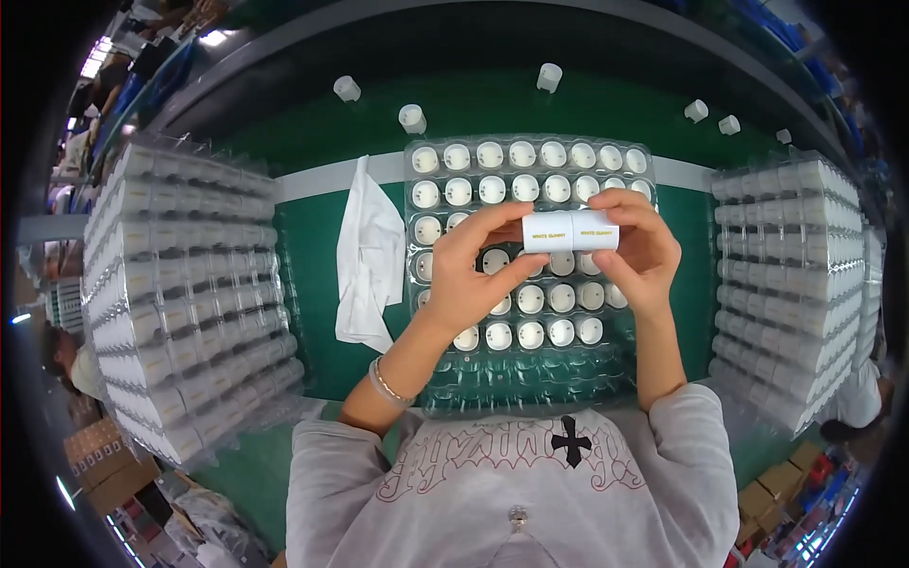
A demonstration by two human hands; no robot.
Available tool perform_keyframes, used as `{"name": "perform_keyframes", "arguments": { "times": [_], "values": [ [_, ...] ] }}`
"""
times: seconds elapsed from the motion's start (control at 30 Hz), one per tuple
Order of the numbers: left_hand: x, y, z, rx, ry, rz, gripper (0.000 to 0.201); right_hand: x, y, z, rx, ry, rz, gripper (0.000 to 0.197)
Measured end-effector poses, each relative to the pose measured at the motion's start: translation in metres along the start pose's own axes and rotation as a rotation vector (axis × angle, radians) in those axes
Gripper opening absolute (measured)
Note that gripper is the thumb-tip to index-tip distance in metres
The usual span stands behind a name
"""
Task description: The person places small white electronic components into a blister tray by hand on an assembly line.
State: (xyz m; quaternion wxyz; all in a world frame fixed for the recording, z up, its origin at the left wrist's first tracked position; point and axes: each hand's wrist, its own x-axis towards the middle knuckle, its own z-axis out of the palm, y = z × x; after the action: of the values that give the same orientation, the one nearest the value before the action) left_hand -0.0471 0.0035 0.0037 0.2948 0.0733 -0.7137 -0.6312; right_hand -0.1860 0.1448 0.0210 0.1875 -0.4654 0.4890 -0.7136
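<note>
Two short white cylinders with gold-coloured print are held on their sides, end to end, above a clear plastic tray (pixel 530 383). My left hand (pixel 464 275) is closed on the left white cylinder (pixel 547 233), thumb below and fingers above. The right white cylinder (pixel 597 231) is gripped the same way by my right hand (pixel 651 248). Under my hands, rows of similar white cylinders stand upright in the tray's round cells, their pale tops facing up. Cells along the tray's near side hold none. My hands hide part of the middle rows.
A crumpled white cloth (pixel 367 256) lies left of the tray. Tall stacks of filled clear trays rise at left (pixel 189 312) and right (pixel 791 293). Beyond a pale strip, several loose white cylinders, one a white cylinder (pixel 412 118) near the tray, stand on a green surface (pixel 473 90).
</note>
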Motion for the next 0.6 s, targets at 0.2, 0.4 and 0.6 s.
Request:
{"name": "perform_keyframes", "arguments": {
  "times": [0.2,0.4,0.6],
  "values": [
    [0.002,0.000,-0.004,-0.222,-0.034,-0.259,0.026,0.000,-0.002,-0.001,0.060,0.059,0.195,0.036],
    [0.005,0.001,-0.008,-0.437,-0.177,-0.595,0.021,-0.005,0.002,-0.003,0.141,0.090,0.563,0.038],
    [0.005,0.000,-0.009,-0.446,-0.150,-0.559,0.030,-0.007,0.006,0.005,0.225,0.124,0.661,0.039]
  ]
}}
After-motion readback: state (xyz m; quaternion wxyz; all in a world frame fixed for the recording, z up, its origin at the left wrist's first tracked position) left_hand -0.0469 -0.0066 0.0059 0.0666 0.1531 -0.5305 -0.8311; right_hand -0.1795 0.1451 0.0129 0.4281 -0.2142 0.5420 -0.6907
